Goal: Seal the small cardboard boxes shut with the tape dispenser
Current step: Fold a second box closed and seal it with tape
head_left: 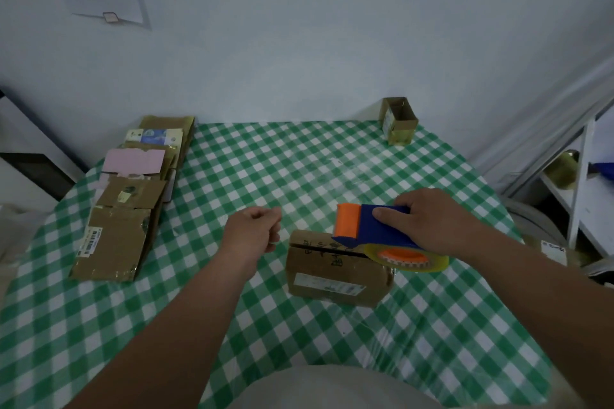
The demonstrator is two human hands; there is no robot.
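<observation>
A small brown cardboard box [332,279] lies on the green checked table, its top flaps closed with a dark seam showing. My right hand [428,219] grips the blue and orange tape dispenser [368,226], which rests on the box's top right part; its clear tape roll [408,257] hangs over the box's right end. My left hand [254,231] hovers just left of the box as a loose fist, apart from it, with nothing visible in it.
A row of flattened cardboard pieces [133,196] lies along the table's left side. An open small box [398,121] stands at the far right corner by the wall. White shelving [578,183] stands off the table's right edge.
</observation>
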